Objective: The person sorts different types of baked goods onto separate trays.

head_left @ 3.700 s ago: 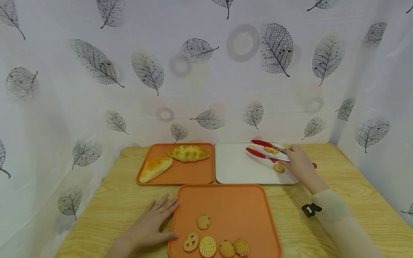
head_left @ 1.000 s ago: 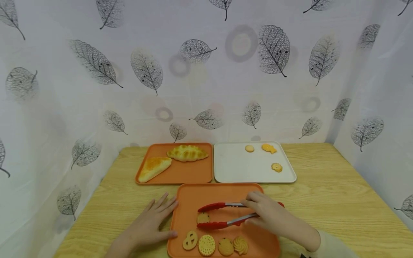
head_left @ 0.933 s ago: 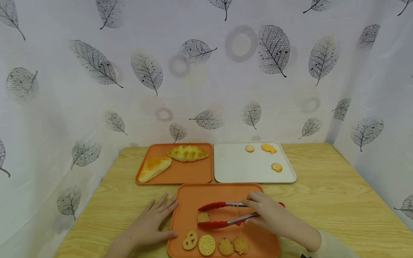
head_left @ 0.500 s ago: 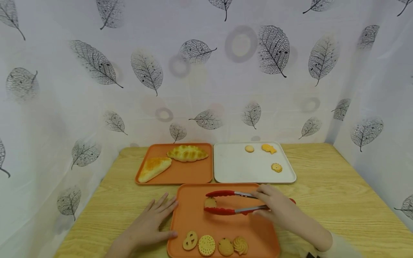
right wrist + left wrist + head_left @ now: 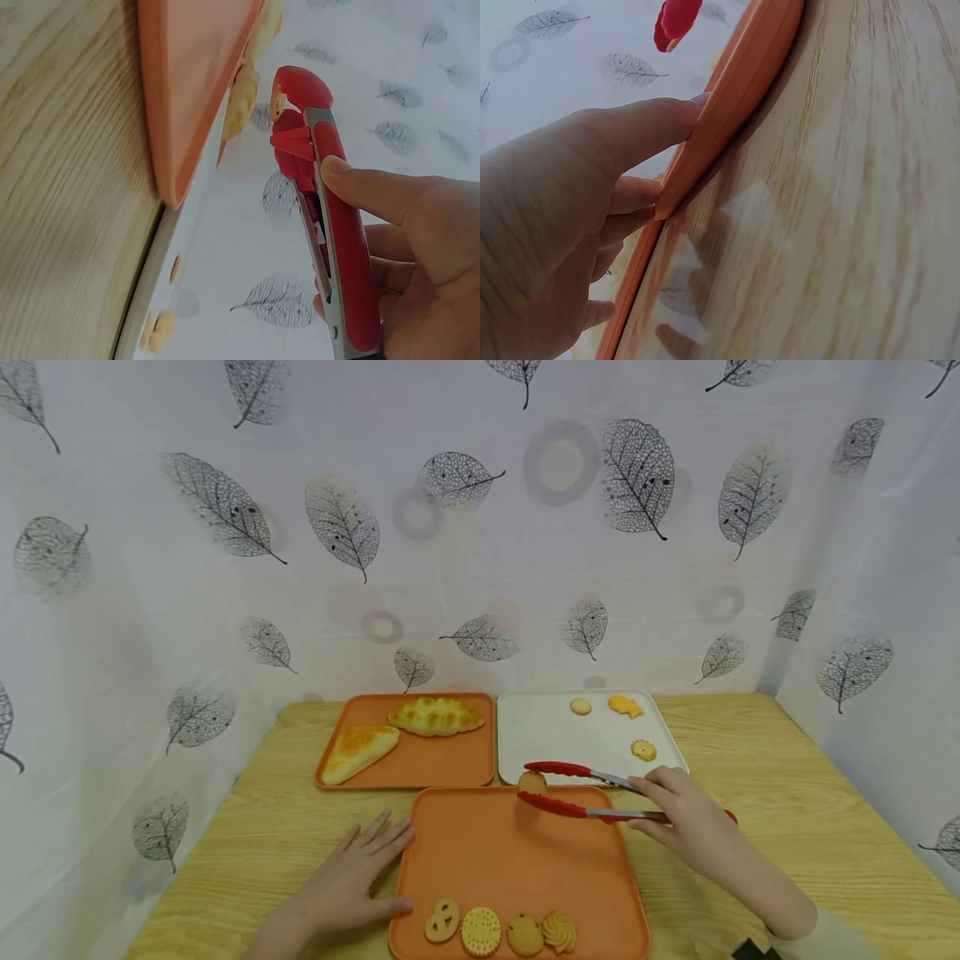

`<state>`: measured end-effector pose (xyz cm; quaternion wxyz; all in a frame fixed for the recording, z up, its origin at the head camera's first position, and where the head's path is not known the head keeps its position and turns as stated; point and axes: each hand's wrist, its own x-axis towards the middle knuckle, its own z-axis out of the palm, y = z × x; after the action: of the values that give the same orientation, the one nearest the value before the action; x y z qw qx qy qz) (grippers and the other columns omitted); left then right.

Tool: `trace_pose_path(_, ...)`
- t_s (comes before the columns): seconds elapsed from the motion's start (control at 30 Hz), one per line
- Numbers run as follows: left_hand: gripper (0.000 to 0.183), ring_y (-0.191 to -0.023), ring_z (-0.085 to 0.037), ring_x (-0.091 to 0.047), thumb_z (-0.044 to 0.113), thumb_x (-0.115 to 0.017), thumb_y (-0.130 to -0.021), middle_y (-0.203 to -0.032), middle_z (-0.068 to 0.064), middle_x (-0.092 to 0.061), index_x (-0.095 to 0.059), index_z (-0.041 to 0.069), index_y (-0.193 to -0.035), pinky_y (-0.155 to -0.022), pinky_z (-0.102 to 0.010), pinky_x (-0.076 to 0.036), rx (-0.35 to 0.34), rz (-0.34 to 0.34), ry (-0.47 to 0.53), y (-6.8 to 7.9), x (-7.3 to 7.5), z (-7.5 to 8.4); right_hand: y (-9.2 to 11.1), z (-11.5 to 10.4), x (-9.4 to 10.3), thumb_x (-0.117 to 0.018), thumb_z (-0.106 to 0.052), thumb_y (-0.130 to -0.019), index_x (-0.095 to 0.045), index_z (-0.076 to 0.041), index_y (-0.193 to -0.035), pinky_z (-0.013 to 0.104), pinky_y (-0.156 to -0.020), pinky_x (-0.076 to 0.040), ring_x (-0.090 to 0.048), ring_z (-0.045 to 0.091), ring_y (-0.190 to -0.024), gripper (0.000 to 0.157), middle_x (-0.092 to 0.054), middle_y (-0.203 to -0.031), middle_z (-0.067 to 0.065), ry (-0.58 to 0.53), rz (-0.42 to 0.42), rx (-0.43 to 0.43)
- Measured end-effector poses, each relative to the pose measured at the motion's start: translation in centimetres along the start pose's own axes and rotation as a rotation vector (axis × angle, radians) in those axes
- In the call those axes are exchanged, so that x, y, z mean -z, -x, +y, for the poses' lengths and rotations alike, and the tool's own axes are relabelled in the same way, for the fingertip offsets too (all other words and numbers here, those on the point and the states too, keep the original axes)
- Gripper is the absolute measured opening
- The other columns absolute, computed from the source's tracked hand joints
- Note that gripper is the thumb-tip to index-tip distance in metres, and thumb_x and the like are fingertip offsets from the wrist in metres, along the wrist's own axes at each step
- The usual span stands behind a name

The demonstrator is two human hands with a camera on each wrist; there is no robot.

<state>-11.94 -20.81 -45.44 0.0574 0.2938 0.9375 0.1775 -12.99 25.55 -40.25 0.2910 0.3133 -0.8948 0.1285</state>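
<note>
My right hand (image 5: 686, 814) grips a pair of red-tipped metal tongs (image 5: 622, 815), also plain in the right wrist view as tongs (image 5: 341, 225) with a red handle strip under my thumb. Between the tong tips is a round chocolate chip cookie (image 5: 532, 783), raised over the far rim of the near orange tray (image 5: 525, 852). Fingers spread, my left hand (image 5: 341, 881) touches that tray's left edge; the left wrist view has thumb and fingertips right at the orange rim (image 5: 727, 112). Along the tray's near side lie a pretzel cookie (image 5: 442, 919), a dotted round cookie (image 5: 481, 932), another chip cookie (image 5: 524, 935) and a swirl cookie (image 5: 558, 932).
Behind, a white tray (image 5: 555, 752) bears a small round cookie (image 5: 581, 706), a fish-shaped cookie (image 5: 625, 706) and a scalloped cookie (image 5: 643, 750). Left of it, another orange tray (image 5: 442, 768) holds a triangular pastry (image 5: 360, 753) and a braided bread (image 5: 437, 717). A leaf-print curtain (image 5: 480, 568) encloses the table.
The tongs went from the white tray down to the chip cookie on the near tray, closed on it, and lifted it away and to the right. My left hand stayed put.
</note>
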Motion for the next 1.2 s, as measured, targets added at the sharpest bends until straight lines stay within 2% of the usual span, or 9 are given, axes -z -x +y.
trace_pose_path(0.3,0.086,-0.150,-0.036,-0.018,0.066,-0.054,-0.087,-0.160,-0.006,-0.032,-0.033,0.015,-0.153,-0.114,-0.068,-0.020,-0.003,0.006,-0.011,0.0,-0.1,0.0,1.0,2.6,0.5,-0.090,-0.015,-0.058,-0.072,0.001,-0.105,0.024,-0.057,-0.044,-0.049,0.013,-0.076,0.053,-0.060,-0.089,0.003,0.051,-0.012,-0.109)
trace_pose_path(0.7,0.087,-0.150,-0.035,-0.018,0.066,-0.056,-0.086,-0.159,-0.005,-0.033,-0.034,0.015,-0.153,-0.115,-0.065,-0.019,0.003,0.014,-0.023,0.0,0.0,0.3,1.5,5.8,-0.2,-0.089,-0.015,-0.059,-0.072,0.007,-0.102,0.032,-0.058,-0.044,-0.051,0.018,-0.073,0.051,-0.058,-0.084,0.007,0.094,-0.028,-0.147)
trace_pose_path(1.0,0.087,-0.150,-0.035,-0.018,0.067,-0.055,-0.087,-0.160,-0.005,-0.032,-0.034,0.015,-0.153,-0.115,-0.066,-0.019,0.010,0.001,-0.014,0.0,0.0,0.2,1.7,7.6,-1.1,-0.088,-0.014,-0.060,-0.071,0.010,-0.100,0.035,-0.058,-0.043,-0.051,0.022,-0.071,0.050,-0.058,-0.083,0.010,0.125,-0.105,-0.199)
trace_pose_path(1.2,0.087,-0.151,-0.035,-0.016,0.066,-0.056,-0.087,-0.160,-0.005,-0.031,-0.032,0.016,-0.154,-0.115,-0.066,-0.018,0.017,-0.007,-0.005,-0.1,0.1,0.2,1.3,7.7,-1.0,-0.086,-0.018,-0.068,-0.070,0.010,-0.103,0.037,-0.060,-0.045,-0.052,0.024,-0.074,0.049,-0.058,-0.085,0.012,0.102,-0.175,-0.271)
